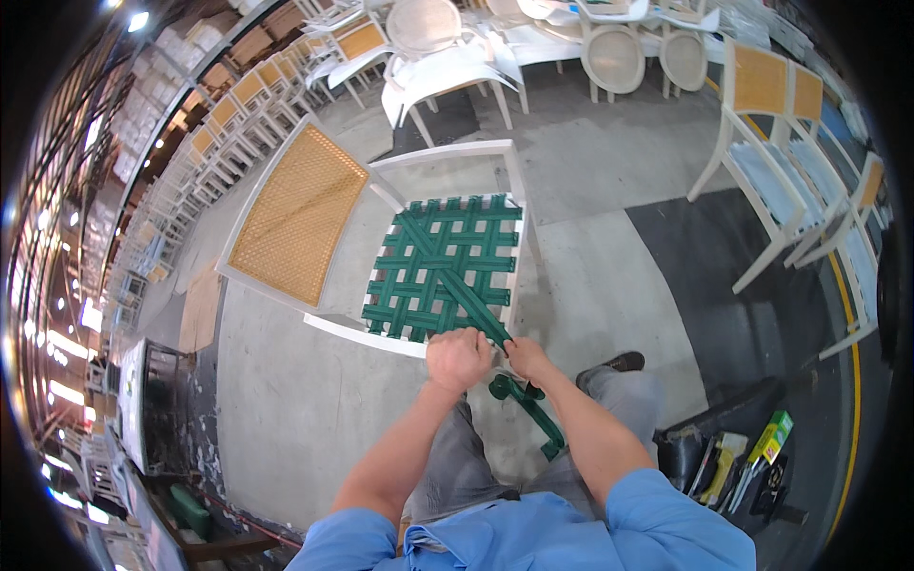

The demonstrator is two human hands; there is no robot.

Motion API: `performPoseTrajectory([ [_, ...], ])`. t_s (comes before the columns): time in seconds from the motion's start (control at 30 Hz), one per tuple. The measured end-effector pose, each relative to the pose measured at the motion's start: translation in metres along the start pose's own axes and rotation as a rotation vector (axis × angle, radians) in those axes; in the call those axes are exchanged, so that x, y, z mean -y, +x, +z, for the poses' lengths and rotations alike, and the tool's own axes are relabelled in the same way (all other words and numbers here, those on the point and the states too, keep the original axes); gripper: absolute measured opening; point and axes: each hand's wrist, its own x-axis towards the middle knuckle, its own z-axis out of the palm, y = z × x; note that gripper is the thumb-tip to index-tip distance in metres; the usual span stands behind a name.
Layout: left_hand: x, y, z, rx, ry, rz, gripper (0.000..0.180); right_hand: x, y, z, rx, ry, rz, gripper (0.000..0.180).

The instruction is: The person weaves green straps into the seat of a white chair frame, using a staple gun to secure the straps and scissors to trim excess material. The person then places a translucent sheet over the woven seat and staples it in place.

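Observation:
A whitish armchair frame (383,343) stands in front of me, its seat woven with green webbing (440,255). One green strap (473,303) runs diagonally over the weave towards me. My right hand (526,364) is closed around this strap just off the seat's near right corner. Beside it, my left hand (460,359) makes a fist at the near seat rail; whatever its fingers hold is hidden. A loose, partly coiled length of green webbing (533,411) hangs below my right hand. The chair's cane back panel (297,215) is on the left.
Several chairs with pale blue seats (779,179) stand at the right. More unfinished chairs (447,81) crowd the far side, and a long row of chairs (205,143) lines the left. At lower right lies a tool bag (682,457) with tools and a green-yellow box (773,436).

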Motion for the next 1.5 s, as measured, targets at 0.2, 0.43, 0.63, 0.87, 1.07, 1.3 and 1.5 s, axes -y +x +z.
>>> performPoseTrajectory([
  [0.2,-0.009,0.012,0.000,-0.024,0.041,0.057,0.023,-0.011,-0.040,-0.013,-0.079,-0.019,-0.081,0.041],
  [0.43,-0.002,0.006,0.002,0.042,0.059,0.019,0.022,-0.030,-0.046,-0.017,-0.041,-0.098,-0.044,0.039],
  [0.63,-0.001,0.009,0.011,0.036,-0.020,0.026,0.021,-0.070,-0.023,-0.019,-0.049,-0.243,-0.007,0.042],
  [0.87,0.011,0.005,0.012,0.122,-0.034,-0.001,0.016,-0.082,-0.008,-0.003,0.036,-0.275,0.152,0.036],
  [1.07,0.007,0.019,0.003,0.168,-0.117,-0.035,0.009,-0.100,0.014,0.003,0.014,-0.245,0.157,0.034],
  [1.3,0.004,0.029,-0.027,0.205,-0.292,-0.018,0.021,-0.085,0.024,0.012,0.074,-0.208,0.188,0.033],
  [1.5,-0.050,-0.035,-0.003,0.673,-0.759,-0.377,0.033,-0.094,0.023,0.014,0.096,-0.206,0.226,0.032],
])
